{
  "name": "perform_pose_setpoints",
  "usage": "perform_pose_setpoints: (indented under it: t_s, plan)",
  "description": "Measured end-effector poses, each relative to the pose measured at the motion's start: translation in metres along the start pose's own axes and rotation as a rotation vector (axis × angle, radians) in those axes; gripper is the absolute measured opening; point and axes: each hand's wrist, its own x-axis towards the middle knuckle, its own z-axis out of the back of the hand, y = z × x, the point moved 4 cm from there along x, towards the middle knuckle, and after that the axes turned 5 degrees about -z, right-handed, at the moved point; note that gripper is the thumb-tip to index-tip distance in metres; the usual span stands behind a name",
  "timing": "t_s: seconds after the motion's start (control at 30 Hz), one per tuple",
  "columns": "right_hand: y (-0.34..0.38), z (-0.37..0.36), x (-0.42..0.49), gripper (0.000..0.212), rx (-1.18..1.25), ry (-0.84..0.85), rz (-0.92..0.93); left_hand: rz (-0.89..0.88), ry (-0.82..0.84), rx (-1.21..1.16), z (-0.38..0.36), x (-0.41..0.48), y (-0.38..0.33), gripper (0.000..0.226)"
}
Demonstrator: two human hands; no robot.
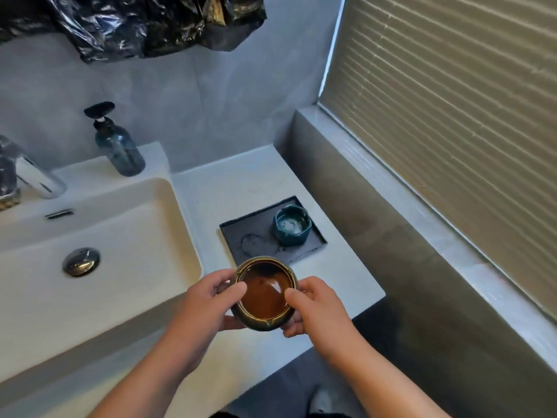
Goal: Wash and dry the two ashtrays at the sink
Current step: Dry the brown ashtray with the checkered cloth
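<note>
Left hand (208, 300) and right hand (315, 309) share a curled grip on the brown ashtray (263, 298); its underside is hidden.

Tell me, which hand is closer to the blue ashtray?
Right. Both hold the brown ashtray: right hand on the side toward the blue ashtray, left hand on the far side.

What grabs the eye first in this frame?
A round brown-glazed ceramic ashtray sits dead centre, gripped by the left hand and the right hand, just right of the white rectangular sink. Behind it, a teal faceted ceramic ashtray stands on a dark square tray. Crumpled black plastic bag fills the top left.
</note>
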Motion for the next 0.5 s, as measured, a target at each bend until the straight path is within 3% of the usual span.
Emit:
perform_pose_setpoints:
  t_s: [0.27, 0.5]
  plan:
    - [-0.023, 0.093, 0.008, 0.016, -0.080, 0.081, -0.050, 0.081, -0.094, -0.044, -0.096, -0.013, 0.007, 0.018]
    - [-0.021, 0.104, 0.023, 0.016, -0.112, 0.192, -0.063, 0.105, -0.178, -0.040, -0.107, -0.016, 0.002, 0.020]
